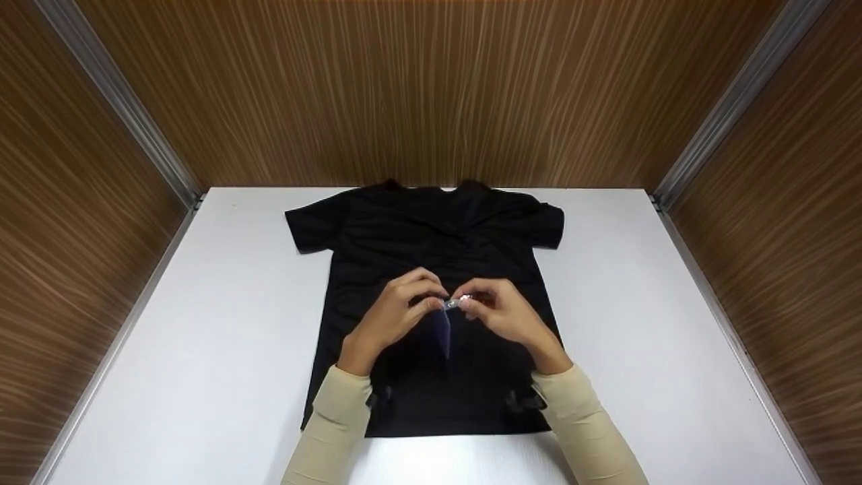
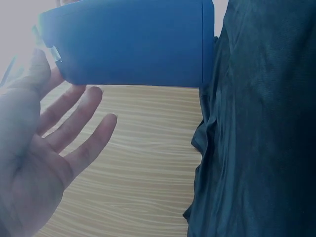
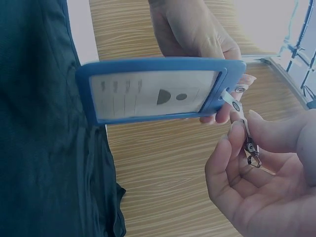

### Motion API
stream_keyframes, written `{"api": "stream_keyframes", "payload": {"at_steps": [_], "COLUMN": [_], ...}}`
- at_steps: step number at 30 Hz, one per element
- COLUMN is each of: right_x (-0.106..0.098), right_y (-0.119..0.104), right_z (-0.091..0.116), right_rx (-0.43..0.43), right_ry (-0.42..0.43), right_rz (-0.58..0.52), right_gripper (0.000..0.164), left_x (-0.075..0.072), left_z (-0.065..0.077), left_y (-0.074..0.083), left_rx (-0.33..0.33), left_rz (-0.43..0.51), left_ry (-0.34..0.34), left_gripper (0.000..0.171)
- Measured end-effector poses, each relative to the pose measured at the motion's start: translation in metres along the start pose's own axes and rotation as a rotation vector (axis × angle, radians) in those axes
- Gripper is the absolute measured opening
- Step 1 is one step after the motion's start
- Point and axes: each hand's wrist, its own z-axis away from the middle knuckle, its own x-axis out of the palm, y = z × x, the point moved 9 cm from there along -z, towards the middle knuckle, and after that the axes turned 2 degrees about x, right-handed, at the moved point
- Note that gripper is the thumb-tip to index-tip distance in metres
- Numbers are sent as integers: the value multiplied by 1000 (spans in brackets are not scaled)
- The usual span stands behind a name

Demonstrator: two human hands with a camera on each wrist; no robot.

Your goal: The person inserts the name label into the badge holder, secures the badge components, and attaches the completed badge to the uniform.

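Note:
A blue ID badge holder [image 1: 442, 333] hangs edge-on above a black T-shirt [image 1: 431, 404]. My left hand [image 1: 397, 310] pinches the holder's top end between thumb and index finger; in the left wrist view the other fingers [image 2: 94, 143] are spread loosely below the holder's plain blue back [image 2: 128, 44]. With thumb and fingertips, my right hand [image 1: 505, 311] grips a metal badge clip [image 3: 250, 148]. A short strap [image 3: 231, 100] joins the clip to the slot in the holder. In the right wrist view a white printed card [image 3: 148, 96] shows in its window.
The T-shirt lies spread, sleeves outward, on a white table [image 1: 222, 323]. Its collar end meets the wood-grain back wall [image 1: 431, 87]. Wood-grain side walls with metal rails [image 1: 124, 101] enclose the table left and right.

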Motion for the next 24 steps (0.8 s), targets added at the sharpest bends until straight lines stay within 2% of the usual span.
{"api": "stream_keyframes", "payload": {"at_steps": [6,18,24], "right_x": [0,-2,-5], "right_y": [-2,-6,-7], "right_z": [1,2,2], "right_rx": [-32,-87,-86], "right_ry": [-5,25,59], "right_rz": [30,21,8], "right_gripper": [13,13,12], "left_x": [6,11,13], "left_z": [-1,-1,-1], "left_y": [2,2,1], "left_rx": [-4,-14,-24], "left_rz": [-12,-24,-34], "left_ry": [-47,-65,-78], "left_gripper": [22,22,22]}}
